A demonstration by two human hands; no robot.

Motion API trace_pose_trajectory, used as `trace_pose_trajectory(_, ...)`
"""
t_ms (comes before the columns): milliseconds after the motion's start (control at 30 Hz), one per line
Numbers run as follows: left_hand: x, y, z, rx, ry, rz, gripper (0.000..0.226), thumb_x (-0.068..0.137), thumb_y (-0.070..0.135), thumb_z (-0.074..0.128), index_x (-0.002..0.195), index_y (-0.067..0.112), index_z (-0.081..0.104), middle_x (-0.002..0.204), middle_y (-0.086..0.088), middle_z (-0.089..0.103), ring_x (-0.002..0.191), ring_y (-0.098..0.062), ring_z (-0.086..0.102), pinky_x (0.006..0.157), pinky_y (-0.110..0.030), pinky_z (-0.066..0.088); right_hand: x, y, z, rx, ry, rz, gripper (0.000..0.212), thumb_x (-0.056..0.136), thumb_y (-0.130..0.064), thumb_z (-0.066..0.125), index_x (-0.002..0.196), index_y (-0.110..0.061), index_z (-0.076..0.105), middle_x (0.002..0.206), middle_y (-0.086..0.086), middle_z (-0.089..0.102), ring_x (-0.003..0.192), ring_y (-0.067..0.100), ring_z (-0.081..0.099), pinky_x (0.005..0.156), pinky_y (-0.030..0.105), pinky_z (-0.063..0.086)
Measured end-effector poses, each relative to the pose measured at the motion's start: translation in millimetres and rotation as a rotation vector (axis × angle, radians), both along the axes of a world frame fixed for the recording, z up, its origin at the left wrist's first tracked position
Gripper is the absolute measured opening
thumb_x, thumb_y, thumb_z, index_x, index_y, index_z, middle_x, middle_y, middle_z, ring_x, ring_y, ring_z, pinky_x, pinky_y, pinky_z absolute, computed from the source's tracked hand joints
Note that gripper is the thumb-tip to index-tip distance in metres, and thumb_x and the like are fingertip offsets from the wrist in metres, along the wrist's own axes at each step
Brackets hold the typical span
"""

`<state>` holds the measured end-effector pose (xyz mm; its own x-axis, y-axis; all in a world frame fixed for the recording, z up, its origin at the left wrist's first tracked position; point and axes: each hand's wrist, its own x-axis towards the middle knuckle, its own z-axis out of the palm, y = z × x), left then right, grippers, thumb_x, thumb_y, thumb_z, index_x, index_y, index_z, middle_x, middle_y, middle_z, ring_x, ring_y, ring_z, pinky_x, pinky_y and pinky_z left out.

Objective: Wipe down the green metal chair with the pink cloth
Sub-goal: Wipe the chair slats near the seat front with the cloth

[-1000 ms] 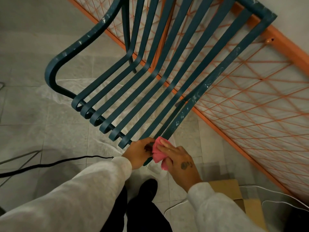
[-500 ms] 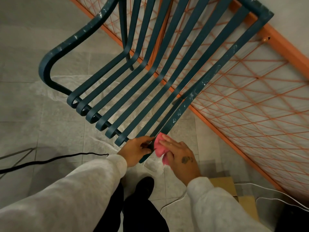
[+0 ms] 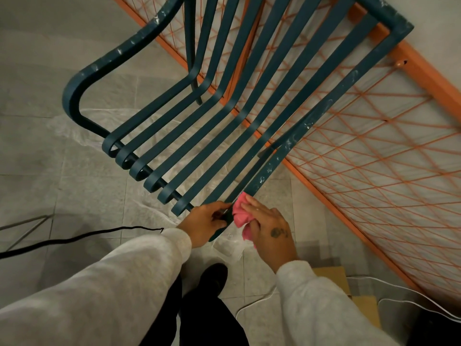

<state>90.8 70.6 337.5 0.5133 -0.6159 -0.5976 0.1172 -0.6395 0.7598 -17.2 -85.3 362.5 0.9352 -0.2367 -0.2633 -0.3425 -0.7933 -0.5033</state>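
The green metal chair (image 3: 224,116) with long slats fills the upper middle of the view, its seat front curling toward me. White smears speckle its right armrest bar and left arm. My left hand (image 3: 205,222) grips the near end of the right armrest bar. My right hand (image 3: 272,233) presses the crumpled pink cloth (image 3: 240,214) against that same bar end, right beside the left hand. Part of the cloth is hidden under my fingers.
An orange metal frame with crossed orange cords (image 3: 374,171) leans along the right behind the chair. A black cable (image 3: 74,238) runs over the tiled floor at left, a white cable (image 3: 399,300) at lower right. Cardboard (image 3: 334,278) lies by my right sleeve. Clear plastic sheet (image 3: 99,126) lies under the chair.
Both hands stay at the armrest's near end; the cloth hand has shifted only slightly along the bar while my view drifted a little.
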Motion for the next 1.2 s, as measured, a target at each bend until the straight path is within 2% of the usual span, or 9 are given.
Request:
trace_pose_trajectory(67,-0.5,0.2,-0.7,-0.005,-0.024,-0.008,0.039,0.091,0.013,0.061,0.127,0.025,0.055,0.103,0.012,0.064,0.099,-0.010,0.061,0.098,-0.029,0.046,3.0,12.4,0.8,-0.025,-0.037,-0.014,0.049,0.082,-0.002,0.073,0.128,-0.012,0.063,0.140,0.003,0.055,0.122,0.025,0.059,0.105,0.043,0.045)
trace_pose_trajectory(133,-1.0,0.5,-1.6,-0.014,-0.039,-0.019,0.032,0.092,0.014,0.059,0.123,0.025,0.057,0.101,0.011,0.064,0.096,-0.010,0.062,0.097,-0.029,0.050,-0.2,22.9,5.3,-0.021,-0.043,0.039,0.047,0.083,-0.004,0.071,0.129,-0.011,0.062,0.141,0.006,0.054,0.124,0.026,0.057,0.103,0.049,0.045)
trace_pose_trajectory(333,-0.1,0.5,-3.1,0.003,-0.016,-0.012,0.043,0.092,0.012,0.059,0.132,0.026,0.052,0.114,0.005,0.066,0.106,-0.013,0.061,0.101,-0.033,0.045,0.5,-3.8,4.4,0.075,0.007,-0.006,0.044,0.092,-0.003,0.058,0.130,-0.025,0.061,0.141,-0.019,0.047,0.111,0.015,0.059,0.103,0.023,0.041)
trace_pose_trajectory(567,0.2,1.2,-3.7,-0.021,-0.042,-0.023,0.035,0.092,0.015,0.059,0.126,0.024,0.056,0.110,0.005,0.067,0.096,-0.009,0.061,0.095,-0.025,0.047,-0.2,17.8,3.6,-0.059,0.002,0.089,0.049,0.077,0.000,0.076,0.124,-0.010,0.066,0.142,0.005,0.053,0.123,0.028,0.057,0.102,0.052,0.047)
trace_pose_trajectory(733,-0.5,2.0,-2.0,-0.035,0.002,-0.006,0.041,0.093,0.014,0.057,0.132,0.025,0.052,0.117,0.004,0.065,0.101,-0.007,0.059,0.095,-0.020,0.043,-10.2,5.7,9.4,0.094,0.041,0.120,0.043,0.092,-0.002,0.058,0.130,-0.022,0.062,0.143,-0.008,0.051,0.104,0.005,0.056,0.104,0.033,0.043)
trace_pose_trajectory(833,-0.1,3.0,-2.6,-0.004,0.008,-0.008,0.045,0.093,0.013,0.058,0.135,0.026,0.049,0.122,0.001,0.065,0.110,-0.016,0.060,0.100,-0.029,0.042,-0.4,-4.7,3.9,0.072,0.003,-0.048,0.040,0.094,-0.003,0.056,0.129,-0.023,0.063,0.143,-0.011,0.050,0.122,0.007,0.054,0.114,0.034,0.033)
trace_pose_trajectory(967,-0.4,2.8,-5.2,-0.007,-0.046,-0.016,0.032,0.092,0.016,0.060,0.123,0.024,0.057,0.111,0.001,0.069,0.101,-0.017,0.065,0.100,-0.038,0.049,11.1,16.0,0.8,-0.045,-0.005,-0.021,0.048,0.089,-0.003,0.064,0.135,-0.017,0.057,0.146,-0.004,0.049,0.126,0.019,0.054,0.108,0.023,0.031)
trace_pose_trajectory(1100,-6.6,11.2,-11.0,-0.008,-0.016,-0.022,0.036,0.088,0.018,0.066,0.121,0.023,0.055,0.108,0.002,0.069,0.094,-0.011,0.064,0.096,-0.031,0.050,1.6,26.4,2.7,-0.026,0.037,0.165,0.050,0.091,-0.010,0.064,0.139,-0.021,0.052,0.149,-0.004,0.044,0.137,0.016,0.042,0.114,0.028,0.015)
trace_pose_trajectory(1200,-11.1,21.7,-18.5,0.048,0.014,-0.072,0.045,0.085,0.022,0.069,0.127,0.027,0.053,0.118,0.004,0.067,0.109,-0.014,0.062,0.103,-0.036,0.046,11.4,6.1,13.2,-0.076,-0.014,0.235,0.048,0.086,-0.001,0.066,0.129,-0.020,0.062,0.142,-0.003,0.053,0.129,0.016,0.052,0.112,0.039,0.031)
